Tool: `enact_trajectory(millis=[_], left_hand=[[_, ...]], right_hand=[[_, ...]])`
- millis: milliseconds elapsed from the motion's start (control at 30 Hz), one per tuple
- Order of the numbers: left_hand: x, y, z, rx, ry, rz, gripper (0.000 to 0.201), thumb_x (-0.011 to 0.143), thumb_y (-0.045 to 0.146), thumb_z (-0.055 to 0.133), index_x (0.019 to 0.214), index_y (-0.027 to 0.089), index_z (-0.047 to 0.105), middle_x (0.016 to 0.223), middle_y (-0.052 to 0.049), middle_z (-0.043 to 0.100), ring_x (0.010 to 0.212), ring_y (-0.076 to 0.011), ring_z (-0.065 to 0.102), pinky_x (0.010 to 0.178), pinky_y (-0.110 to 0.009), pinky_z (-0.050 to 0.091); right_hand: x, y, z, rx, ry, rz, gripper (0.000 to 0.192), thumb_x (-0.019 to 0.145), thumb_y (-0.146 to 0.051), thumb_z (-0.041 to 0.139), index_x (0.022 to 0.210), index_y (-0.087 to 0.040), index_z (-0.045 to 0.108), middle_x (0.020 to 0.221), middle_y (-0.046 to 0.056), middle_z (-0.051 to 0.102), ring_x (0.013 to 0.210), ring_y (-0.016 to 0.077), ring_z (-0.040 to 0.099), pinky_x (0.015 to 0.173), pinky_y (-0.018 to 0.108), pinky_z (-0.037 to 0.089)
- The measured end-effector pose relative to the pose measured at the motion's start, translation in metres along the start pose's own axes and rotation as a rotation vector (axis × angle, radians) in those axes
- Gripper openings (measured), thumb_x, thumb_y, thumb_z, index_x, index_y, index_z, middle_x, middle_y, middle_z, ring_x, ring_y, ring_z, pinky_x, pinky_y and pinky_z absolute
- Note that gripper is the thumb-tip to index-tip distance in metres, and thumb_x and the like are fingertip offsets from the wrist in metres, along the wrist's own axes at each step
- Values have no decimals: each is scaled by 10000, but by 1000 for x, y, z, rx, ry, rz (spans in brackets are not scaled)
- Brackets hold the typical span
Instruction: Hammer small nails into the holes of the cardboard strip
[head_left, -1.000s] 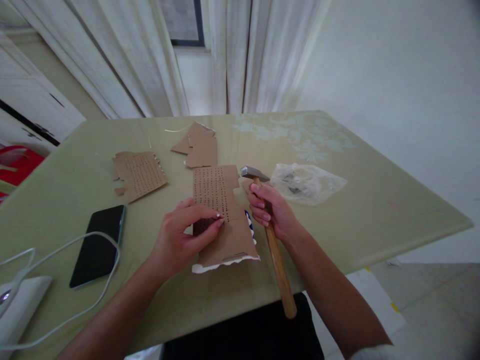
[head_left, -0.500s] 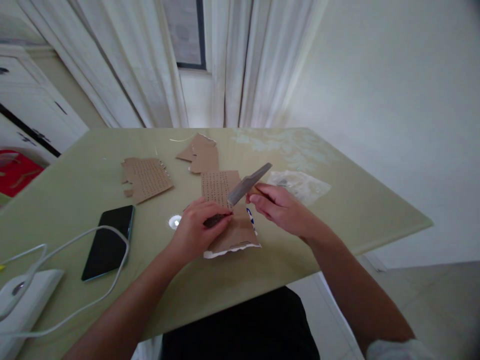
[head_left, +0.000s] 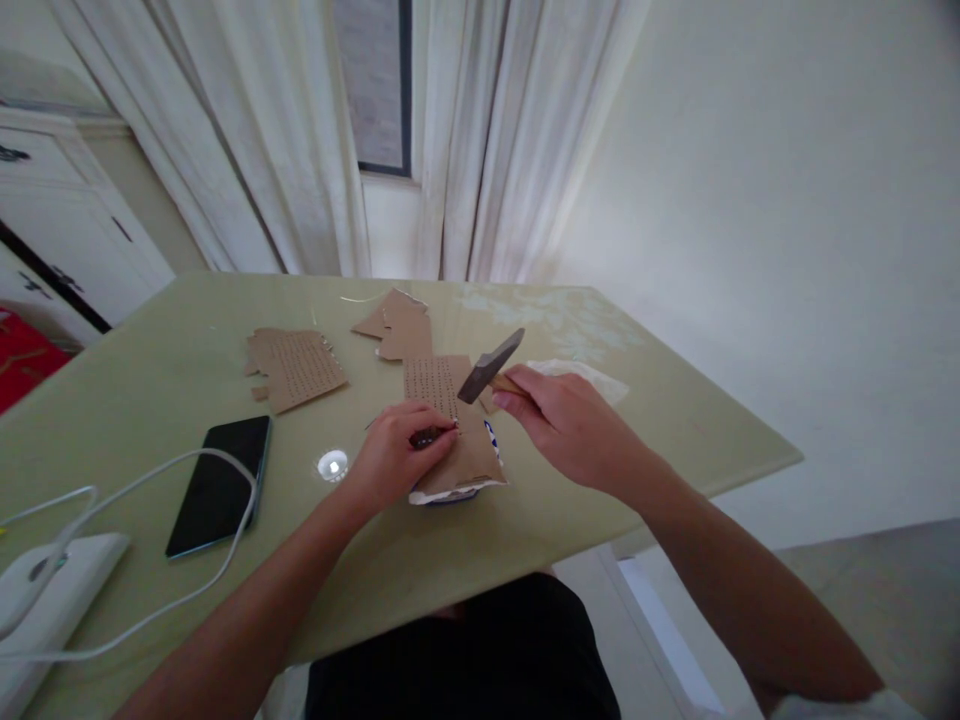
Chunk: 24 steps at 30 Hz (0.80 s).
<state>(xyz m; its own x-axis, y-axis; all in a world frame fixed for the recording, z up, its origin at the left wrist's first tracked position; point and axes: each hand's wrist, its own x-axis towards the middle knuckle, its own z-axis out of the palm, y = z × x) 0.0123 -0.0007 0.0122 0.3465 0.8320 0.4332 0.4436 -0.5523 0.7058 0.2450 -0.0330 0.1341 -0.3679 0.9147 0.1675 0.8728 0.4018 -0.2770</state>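
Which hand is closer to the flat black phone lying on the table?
Left. The left hand rests on the punched brown cardboard piece, just right of the flat black phone. The right hand, gripping the hammer, is farther right.

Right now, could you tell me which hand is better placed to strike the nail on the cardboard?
The right hand. It grips the hammer, whose head is raised just above the cardboard piece. The left hand is pinching something small and dark, likely the nail, at the cardboard, so it is occupied.
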Motion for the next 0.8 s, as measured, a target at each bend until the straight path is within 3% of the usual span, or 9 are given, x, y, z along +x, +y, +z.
enact_trajectory(millis=[67,267,433,633,800], left_hand=[[0,1,0,-12,0,-6,196,992,361,713,973,224,852,934,-51,819,792,-187,723,792,-319,563],[1,2,0,-5,-15,-3,193,996,338,701,952,230,854,941,-52,809,842,-198,743,794,-323,553],[1,1,1,-9,-21,-30,204,997,378,713,968,239,859,950,-50,802,842,-199,742,797,-325,553],[0,-2,1,24,-48,-18,184,978,322,706,917,240,859,939,-47,779,847,-201,732,789,-329,543],[0,2,1,17,-31,-37,191,966,395,742,963,249,864,953,-46,768,836,-202,733,808,-341,563]], right_hand=[[-1,-2,-1,-6,40,10,285,1166,-395,487,1082,-207,685,900,101,784,851,275,712,734,336,357],[-1,-2,4,-105,-81,-46,258,1156,-370,520,1064,-198,689,942,132,796,842,283,716,701,345,315],[-2,-1,1,67,123,1,267,1158,-381,501,1030,-221,672,871,73,768,785,245,684,724,331,356],[-2,0,18,-76,-126,-21,295,1150,-384,525,1046,-193,723,911,126,801,792,269,710,693,344,329],[-4,-3,7,51,39,23,259,1159,-355,504,1107,-203,708,1017,117,821,885,268,743,756,332,382]])
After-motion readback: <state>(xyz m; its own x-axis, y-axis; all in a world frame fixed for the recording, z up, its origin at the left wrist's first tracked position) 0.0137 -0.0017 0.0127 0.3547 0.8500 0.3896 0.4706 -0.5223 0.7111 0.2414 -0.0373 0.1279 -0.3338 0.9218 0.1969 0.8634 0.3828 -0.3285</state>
